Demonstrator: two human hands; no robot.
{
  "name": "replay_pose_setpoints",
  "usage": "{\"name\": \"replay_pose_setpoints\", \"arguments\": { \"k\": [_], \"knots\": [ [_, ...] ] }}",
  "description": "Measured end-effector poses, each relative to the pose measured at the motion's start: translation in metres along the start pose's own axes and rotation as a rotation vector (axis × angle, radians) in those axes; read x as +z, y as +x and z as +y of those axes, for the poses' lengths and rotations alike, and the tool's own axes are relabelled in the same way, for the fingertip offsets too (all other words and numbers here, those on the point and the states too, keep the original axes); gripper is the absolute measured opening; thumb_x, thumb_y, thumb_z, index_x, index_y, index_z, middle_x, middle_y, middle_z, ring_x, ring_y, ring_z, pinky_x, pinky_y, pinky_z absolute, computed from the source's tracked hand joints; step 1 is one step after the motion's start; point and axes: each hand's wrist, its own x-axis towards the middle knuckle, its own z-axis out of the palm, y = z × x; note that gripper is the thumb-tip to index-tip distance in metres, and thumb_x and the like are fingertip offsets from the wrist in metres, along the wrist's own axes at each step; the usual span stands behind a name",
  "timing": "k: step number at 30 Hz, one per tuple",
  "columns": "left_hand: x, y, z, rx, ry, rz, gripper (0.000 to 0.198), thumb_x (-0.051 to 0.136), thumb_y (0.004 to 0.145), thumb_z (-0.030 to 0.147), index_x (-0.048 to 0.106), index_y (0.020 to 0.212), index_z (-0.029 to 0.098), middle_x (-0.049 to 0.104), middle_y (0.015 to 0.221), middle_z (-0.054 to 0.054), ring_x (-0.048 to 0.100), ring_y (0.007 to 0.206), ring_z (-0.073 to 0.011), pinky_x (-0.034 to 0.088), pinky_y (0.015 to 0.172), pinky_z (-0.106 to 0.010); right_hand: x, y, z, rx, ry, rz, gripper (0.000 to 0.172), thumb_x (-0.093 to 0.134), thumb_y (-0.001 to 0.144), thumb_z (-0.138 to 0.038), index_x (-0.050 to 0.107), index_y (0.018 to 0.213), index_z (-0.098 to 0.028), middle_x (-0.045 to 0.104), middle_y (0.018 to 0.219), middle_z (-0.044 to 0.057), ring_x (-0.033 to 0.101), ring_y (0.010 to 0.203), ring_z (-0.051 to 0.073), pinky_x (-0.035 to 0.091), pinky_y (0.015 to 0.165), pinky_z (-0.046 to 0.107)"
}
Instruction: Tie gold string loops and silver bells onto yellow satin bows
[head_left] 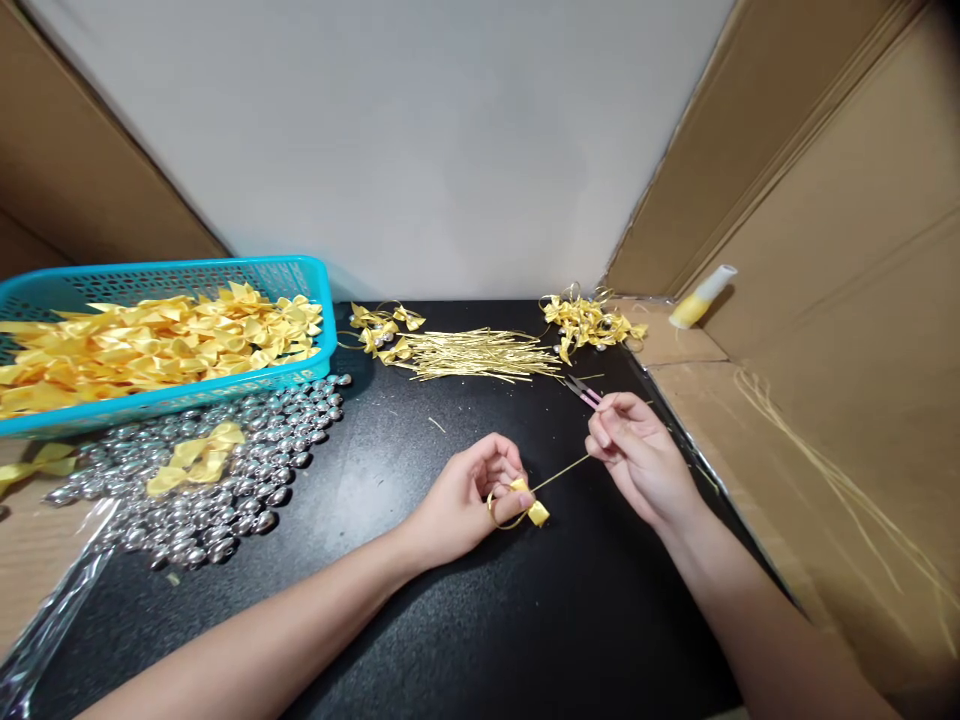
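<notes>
My left hand (pixel 465 500) is closed, pinching a yellow ribbon bow (pixel 538 514) between thumb and fingers above the black tabletop. A thin gold cord (pixel 562 472) curls in a loop by the thumb and runs taut from the bow up to my right hand (pixel 637 455). That hand is closed too, with the cord's far end between its fingers. Small scissors (pixel 584 391) with pinkish handles also sit in its grip, blades pointing up and left. Past them lies a bundle of cut gold cords (pixel 480 355).
A blue basket (pixel 328 310) full of yellow bows (pixel 180 345) stands at the left. Before it spread many silver beads (pixel 255 470), with loose bows on top. Bows with cords lie in a small pile (pixel 382 330) and a larger pile (pixel 589 320). A yellow-white tube (pixel 701 297) stands right.
</notes>
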Motion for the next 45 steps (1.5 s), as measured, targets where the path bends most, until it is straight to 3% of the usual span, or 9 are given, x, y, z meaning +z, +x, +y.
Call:
{"name": "replay_pose_setpoints", "arguments": {
  "k": [10, 37, 41, 45],
  "knots": [
    [0.0, 0.0, 0.0, 0.014, -0.032, -0.039, 0.039, 0.073, 0.077, 0.026, 0.034, 0.08, 0.021, 0.053, 0.079, 0.004, 0.049, 0.067, -0.0074, 0.037, 0.065, -0.022, -0.001, 0.001, 0.002, -0.014, 0.025, 0.001, 0.014, 0.078, 0.073, -0.03, 0.065, 0.077, -0.025, 0.047, 0.055, -0.006, 0.039, 0.053, 0.007, 0.034, 0.05, 0.018],
    [-0.001, -0.001, -0.002, 0.012, -0.033, 0.005, 0.041, 0.075, 0.075, 0.025, 0.034, 0.08, 0.021, 0.055, 0.08, 0.003, 0.056, 0.067, -0.0083, 0.039, 0.063, -0.022, -0.008, 0.006, -0.001, -0.01, 0.043, 0.027, 0.016, 0.078, 0.072, -0.03, 0.065, 0.079, -0.025, 0.047, 0.058, -0.006, 0.042, 0.054, 0.007, 0.036, 0.049, 0.017],
    [0.001, 0.001, 0.0, 0.009, -0.041, 0.021, 0.041, 0.074, 0.076, 0.029, 0.034, 0.078, 0.021, 0.055, 0.077, 0.004, 0.055, 0.064, -0.0081, 0.038, 0.06, -0.021, -0.006, 0.006, -0.004, -0.031, 0.072, 0.061, 0.022, 0.083, 0.066, -0.03, 0.063, 0.075, -0.024, 0.045, 0.058, -0.007, 0.04, 0.052, 0.006, 0.037, 0.049, 0.017],
    [0.001, 0.002, 0.0, 0.033, -0.045, 0.033, 0.04, 0.074, 0.076, 0.03, 0.035, 0.079, 0.021, 0.056, 0.076, 0.004, 0.052, 0.061, -0.0069, 0.037, 0.059, -0.02, -0.004, 0.006, -0.008, -0.031, 0.089, 0.045, 0.021, 0.081, 0.068, -0.033, 0.063, 0.076, -0.025, 0.043, 0.056, -0.007, 0.037, 0.051, 0.007, 0.037, 0.049, 0.018]
  ]
}}
